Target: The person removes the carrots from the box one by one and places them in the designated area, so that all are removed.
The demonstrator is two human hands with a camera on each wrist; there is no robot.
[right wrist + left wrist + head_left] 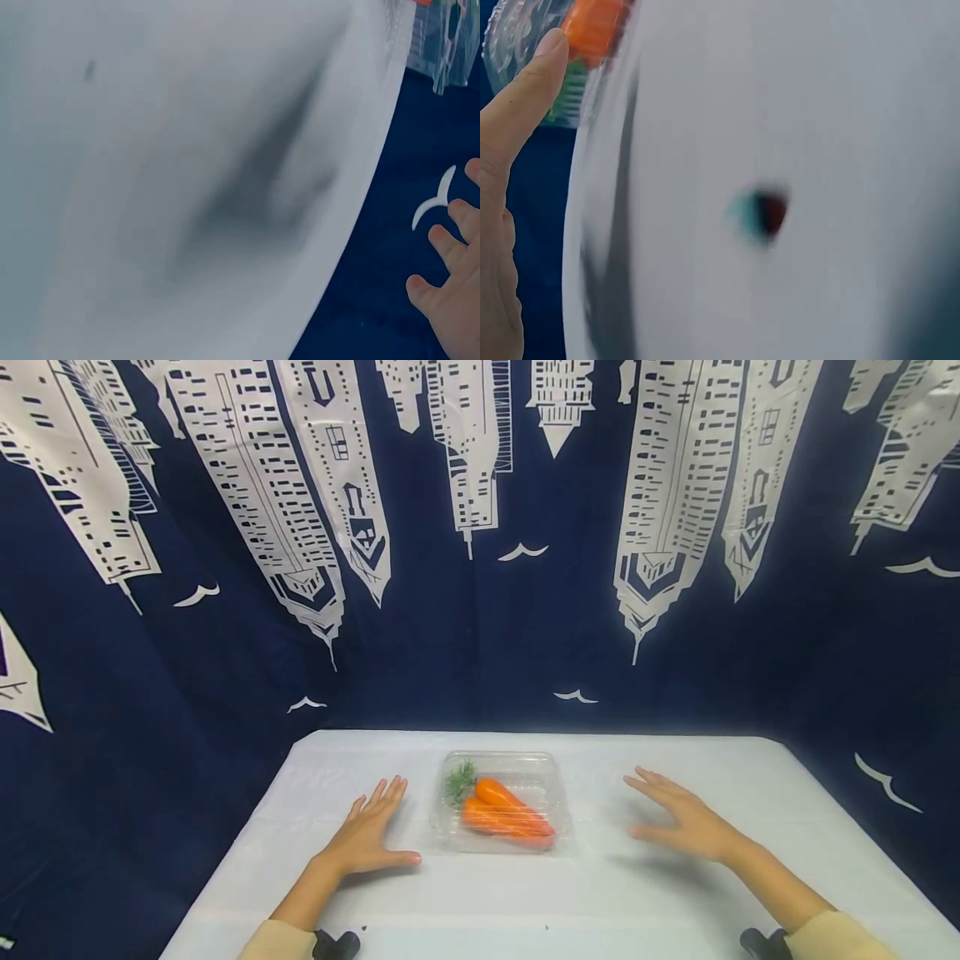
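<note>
Orange carrots (501, 814) lie inside a clear plastic container (534, 765) towards the back of the white table, with a tuft of green leaves (460, 781) at their upper left end. To the left of the container is my left hand (366, 837), its fingers spread and apart from the plastic. On the other side, my right hand (686, 820) hovers over the table, fingers extended, thumb apart, holding nothing. In the left wrist view the thumb (536, 86) overlaps the container (510, 49) in the picture. The right wrist view catches only a corner of the container (442, 45).
A white-covered table (600, 902) carries the container. Behind it hangs a dark blue cloth (465, 635) printed with white buildings and birds. Small dark marks (364, 928) show near the table's front. Dark bands (336, 945) sit at both wrists.
</note>
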